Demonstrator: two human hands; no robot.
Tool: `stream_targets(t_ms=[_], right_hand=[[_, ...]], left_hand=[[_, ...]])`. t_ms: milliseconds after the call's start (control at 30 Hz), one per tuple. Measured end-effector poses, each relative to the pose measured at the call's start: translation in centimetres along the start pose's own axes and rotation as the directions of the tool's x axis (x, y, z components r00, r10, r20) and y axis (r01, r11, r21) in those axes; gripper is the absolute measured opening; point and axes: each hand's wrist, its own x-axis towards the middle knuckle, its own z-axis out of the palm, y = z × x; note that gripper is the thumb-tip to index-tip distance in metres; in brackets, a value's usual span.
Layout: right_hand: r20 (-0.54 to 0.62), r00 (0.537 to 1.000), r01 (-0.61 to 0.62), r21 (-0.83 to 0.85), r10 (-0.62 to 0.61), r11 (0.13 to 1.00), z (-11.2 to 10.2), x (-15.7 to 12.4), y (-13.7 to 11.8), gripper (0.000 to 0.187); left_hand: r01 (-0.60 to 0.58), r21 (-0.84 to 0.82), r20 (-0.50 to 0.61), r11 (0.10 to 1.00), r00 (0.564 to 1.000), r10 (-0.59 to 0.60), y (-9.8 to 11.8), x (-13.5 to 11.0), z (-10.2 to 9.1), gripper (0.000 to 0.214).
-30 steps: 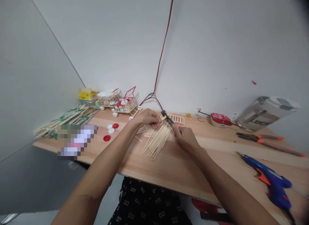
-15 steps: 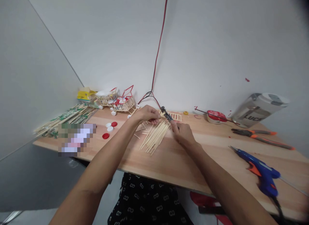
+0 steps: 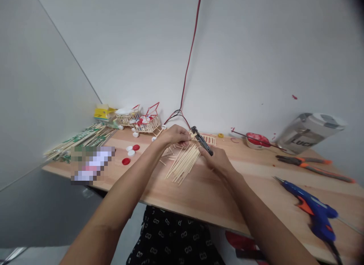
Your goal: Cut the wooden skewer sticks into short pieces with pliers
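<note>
My left hand (image 3: 180, 136) is closed in a pinch on a short wooden stick (image 3: 193, 136), whose end reaches toward the tool at its right. A dark metal clipper-like tool (image 3: 202, 141) is gripped in my right hand (image 3: 214, 156), tilted with its head up and to the left. Its exact kind is too small to make out. Just below both hands a bundle of thin wooden sticks (image 3: 183, 164) lies on the table. Shorter stick pieces (image 3: 170, 155) are scattered left of the bundle, and a small ladder-shaped stick frame (image 3: 209, 139) lies behind the tool.
Two small stick-built carts (image 3: 149, 122) with bottle caps stand at the back left. Loose caps (image 3: 131, 153), a blurred-out phone-like object (image 3: 95, 166) and packaged sticks (image 3: 76, 141) lie left. At right are a blue glue gun (image 3: 309, 204), pliers (image 3: 309, 164), a red-smeared cup (image 3: 257, 141) and a container (image 3: 313, 132).
The tool in my right hand has turned so that more of its body shows and its handles look wider apart. My left hand stays close to it. The view has shifted slightly.
</note>
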Motion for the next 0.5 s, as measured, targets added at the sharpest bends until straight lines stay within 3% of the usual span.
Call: stream_targets(t_ms=[300, 500], right_hand=[[0.218, 0.976, -0.039, 0.065, 0.024, 0.997, -1.1, 0.1, -0.4, 0.051], [0.176, 0.984, -0.021, 0.018, 0.018, 1.000, -1.1, 0.0, -0.4, 0.051]], left_hand=[[0.051, -0.021, -0.035, 0.998, 0.998, -0.052, -0.5, -0.1, 0.0, 0.015], [0.037, -0.018, -0.024, 0.999, 0.999, -0.037, -1.1, 0.0, -0.2, 0.012]])
